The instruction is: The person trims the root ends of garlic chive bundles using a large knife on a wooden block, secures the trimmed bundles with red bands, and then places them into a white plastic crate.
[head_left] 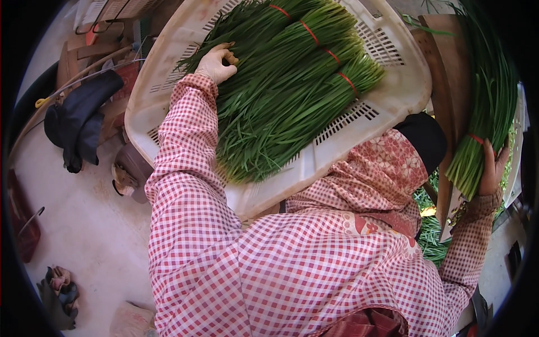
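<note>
The tied bundles of green chives (286,84) lie stacked in a wide cream plastic basket (393,95), which tilts across the upper middle of the view. Their long axis runs diagonally: the cut, red-banded ends point up and to the right, and the loose leaf tips fan down toward the lower left of the basket. Red bands (310,32) ring each bundle near the cut end. The left hand (216,63) rests on the upper left edge of this pile, fingers curled loosely against the leaves at the leafy side of the stack; it presses or steadies them rather than closing round a bundle. It is the hand nearer the basket's pile. Off to the right, well apart from the basket, the right hand (493,168) grips a separate bundle of chives (488,101), clasped near its lower cut end just beside its own red band. This bundle stands nearly upright, leaves rising toward the top edge of the view, so its axis lies across that of the basket's stack. It sits against a brown wooden board (452,84) that stands between the basket and the hand. Both forearms wear red-and-white checked sleeves (185,185). More loose greens (429,236) lie low down beneath the board. On the pale floor at the left sit dark cloth (81,121) and a crumpled pair of gloves (59,295).
</note>
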Motion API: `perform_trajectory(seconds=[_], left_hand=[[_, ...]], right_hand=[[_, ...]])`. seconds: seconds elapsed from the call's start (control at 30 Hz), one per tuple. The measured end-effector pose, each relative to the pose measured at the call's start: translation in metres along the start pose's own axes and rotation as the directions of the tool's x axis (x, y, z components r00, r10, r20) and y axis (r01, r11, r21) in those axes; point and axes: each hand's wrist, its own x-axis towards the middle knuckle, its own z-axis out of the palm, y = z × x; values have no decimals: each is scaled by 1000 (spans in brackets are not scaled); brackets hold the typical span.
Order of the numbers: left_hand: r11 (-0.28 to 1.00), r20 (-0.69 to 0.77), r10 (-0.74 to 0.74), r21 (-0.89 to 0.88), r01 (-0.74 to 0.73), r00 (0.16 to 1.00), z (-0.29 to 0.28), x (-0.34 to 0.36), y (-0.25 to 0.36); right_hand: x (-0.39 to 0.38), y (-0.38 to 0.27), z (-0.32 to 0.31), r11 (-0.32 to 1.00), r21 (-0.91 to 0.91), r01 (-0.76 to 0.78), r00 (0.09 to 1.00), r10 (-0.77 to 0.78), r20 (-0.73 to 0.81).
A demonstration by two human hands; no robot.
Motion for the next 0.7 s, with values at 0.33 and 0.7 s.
perform_trajectory(seconds=[0.33,0.7], left_hand=[[986,171,-144,109,127,975,-12,14,13],[676,102,245,695,-245,964,-49,29,127]], right_hand=[[2,-2,4,1000,18,-23,998,24,-52],[2,-10,7,996,81,-38,999,38,5]])
